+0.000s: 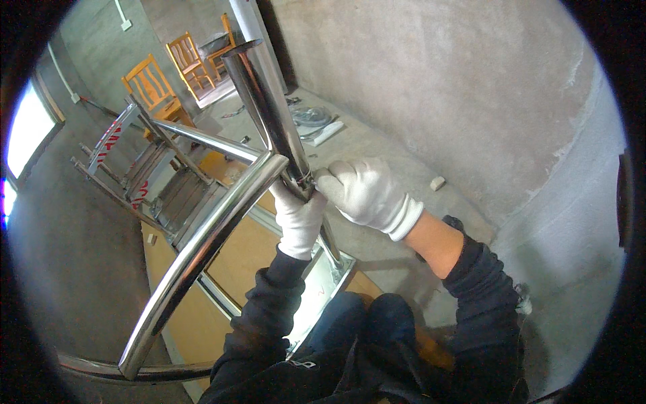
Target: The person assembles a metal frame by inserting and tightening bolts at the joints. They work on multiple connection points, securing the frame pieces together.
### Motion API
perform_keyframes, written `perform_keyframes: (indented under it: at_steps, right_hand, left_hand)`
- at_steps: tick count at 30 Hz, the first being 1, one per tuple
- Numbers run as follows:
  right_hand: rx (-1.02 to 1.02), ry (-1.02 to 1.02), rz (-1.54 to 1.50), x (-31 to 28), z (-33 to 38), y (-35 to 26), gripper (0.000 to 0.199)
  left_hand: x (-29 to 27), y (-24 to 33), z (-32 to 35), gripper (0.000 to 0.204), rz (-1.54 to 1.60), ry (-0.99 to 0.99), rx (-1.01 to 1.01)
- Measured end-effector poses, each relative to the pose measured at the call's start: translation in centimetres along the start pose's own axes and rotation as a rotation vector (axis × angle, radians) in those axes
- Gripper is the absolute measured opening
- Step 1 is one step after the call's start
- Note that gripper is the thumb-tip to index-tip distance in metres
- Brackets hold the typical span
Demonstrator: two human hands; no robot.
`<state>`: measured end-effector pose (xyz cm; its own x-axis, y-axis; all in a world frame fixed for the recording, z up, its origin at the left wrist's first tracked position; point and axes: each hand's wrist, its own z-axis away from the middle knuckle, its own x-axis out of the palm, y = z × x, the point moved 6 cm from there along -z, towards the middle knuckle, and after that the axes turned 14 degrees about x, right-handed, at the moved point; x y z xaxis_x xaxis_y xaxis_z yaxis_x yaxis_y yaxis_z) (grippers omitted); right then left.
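Note:
A shiny metal tube [272, 111] stands tilted in front of me, its open end up and away. It meets a long polished rail [202, 259] and a thinner crossbar [205, 140] at a joint. My left hand [298, 219], in a white glove, is wrapped round the tube's lower end just below that joint. To its right, my right hand [367, 192], gloved too, is closed with its fingertips against the tube's lower edge. Something small and thin shows at those fingertips, too small to name; the inside of the right hand's grip is hidden.
A tan board [245, 262] with metal edging lies beneath the rail. Metal-framed chairs [151, 168] are stacked at left; wooden chairs [151, 87] stand farther back. Coiled wire [313, 116] lies on the floor by the right wall [444, 74]. A small block [437, 183] sits nearer.

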<state>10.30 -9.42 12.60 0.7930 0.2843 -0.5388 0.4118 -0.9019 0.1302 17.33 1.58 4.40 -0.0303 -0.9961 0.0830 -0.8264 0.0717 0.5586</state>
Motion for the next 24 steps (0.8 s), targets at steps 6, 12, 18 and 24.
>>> perform_keyframes:
  at_steps: [6, 12, 18, 24]
  right_hand:
    - [-0.209, -0.016, 0.043, -0.3, -0.9, 0.4, 0.01]
    - [-0.384, -0.093, -0.008, -0.3, -1.6, 0.7, 0.01]
    - [0.325, -0.246, -0.333, 1.6, 0.2, 0.6, 0.019]
    - [1.271, -0.527, -1.412, 2.2, 1.5, -0.3, 0.025]
  left_hand:
    - [-0.1, -0.4, 0.0, 0.087, -0.039, -0.026, 0.011]
    - [0.3, 0.7, 0.2, 0.086, 0.007, 0.029, 0.057]
    - [0.1, 0.6, 0.1, 0.086, -0.131, -0.033, 0.179]
    - [-0.2, -1.0, 1.0, 0.094, 0.184, -0.114, 0.137]
